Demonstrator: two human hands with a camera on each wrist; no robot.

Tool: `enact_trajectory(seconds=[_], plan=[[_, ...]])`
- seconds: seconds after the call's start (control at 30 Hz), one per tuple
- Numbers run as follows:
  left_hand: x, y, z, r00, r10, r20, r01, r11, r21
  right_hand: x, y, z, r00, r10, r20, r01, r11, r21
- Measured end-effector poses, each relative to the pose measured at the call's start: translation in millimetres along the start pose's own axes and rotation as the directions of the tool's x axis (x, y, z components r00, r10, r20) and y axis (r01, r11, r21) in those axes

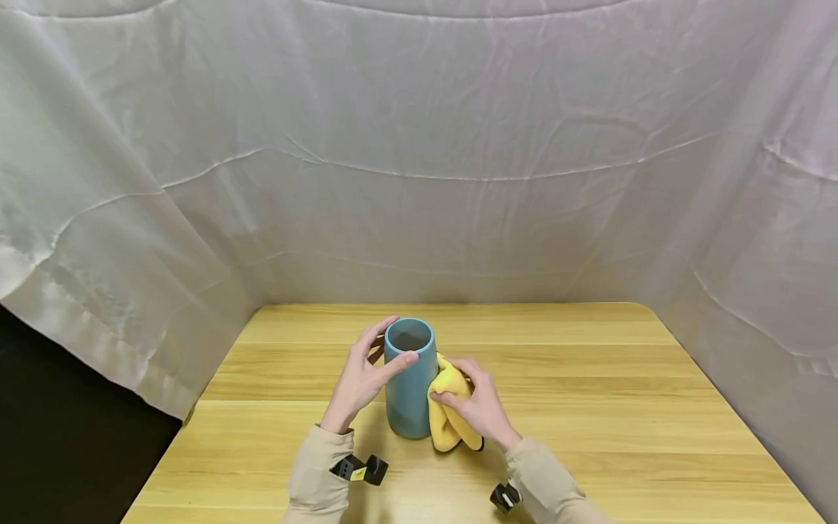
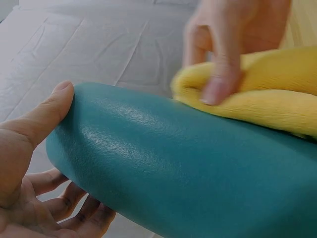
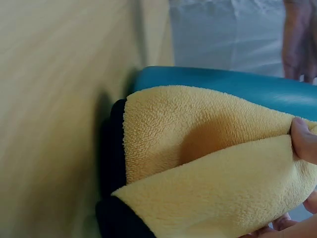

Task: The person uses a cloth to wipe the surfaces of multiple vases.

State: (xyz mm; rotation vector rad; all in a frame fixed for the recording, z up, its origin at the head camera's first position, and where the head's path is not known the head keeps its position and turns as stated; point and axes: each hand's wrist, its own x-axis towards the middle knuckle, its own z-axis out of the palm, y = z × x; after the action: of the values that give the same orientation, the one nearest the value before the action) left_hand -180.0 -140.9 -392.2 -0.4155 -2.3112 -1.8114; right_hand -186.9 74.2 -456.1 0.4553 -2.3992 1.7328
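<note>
A tall blue vase (image 1: 410, 397) stands upright on the wooden table, its round mouth facing up. My left hand (image 1: 361, 375) holds it near the top, thumb on the near side of the rim and fingers around the left. In the left wrist view, the vase's smooth side (image 2: 163, 153) fills the middle. My right hand (image 1: 481, 404) pinches a folded yellow cloth (image 1: 445, 418) against the vase's right side. Dark edging (image 3: 111, 148) trims the cloth's lower end in the right wrist view. Part of the vase is hidden behind the cloth there.
The light wooden table (image 1: 622, 415) extends around the vase on both sides. Pale grey curtains (image 1: 458, 225) hang behind it and at the sides. A dark area (image 1: 65, 422) lies beyond the table's left edge. Both wrists carry small black cameras.
</note>
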Motion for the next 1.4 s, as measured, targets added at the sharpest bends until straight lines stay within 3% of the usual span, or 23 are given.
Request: enact_trajectory(seconds=[0.47, 0.8, 1.0, 1.4], plan=[[0.0, 0.9, 0.1, 1.000, 0.004, -0.001, -0.004, 1.000, 0.013, 2.5, 2.1, -2.1, 1.000, 0.011, 0.023, -0.011, 1.000, 0.009], [0.5, 0.9, 0.2, 1.000, -0.001, -0.006, 0.001, 1.000, 0.006, 18.9, -36.8, -12.5, 0.987, -0.160, 0.009, 0.160, 0.987, 0.032], [0.1, 1.6, 0.0, 1.000, 0.003, -0.004, -0.003, 1.000, 0.008, 25.9, -52.2, -17.9, 0.982, -0.185, 0.023, 0.185, 0.983, 0.007], [0.4, 1.0, 0.1, 1.000, 0.001, -0.007, -0.001, 1.000, 0.007, 24.4, -29.3, -18.3, 0.975, -0.159, 0.157, 0.159, 0.987, 0.011]])
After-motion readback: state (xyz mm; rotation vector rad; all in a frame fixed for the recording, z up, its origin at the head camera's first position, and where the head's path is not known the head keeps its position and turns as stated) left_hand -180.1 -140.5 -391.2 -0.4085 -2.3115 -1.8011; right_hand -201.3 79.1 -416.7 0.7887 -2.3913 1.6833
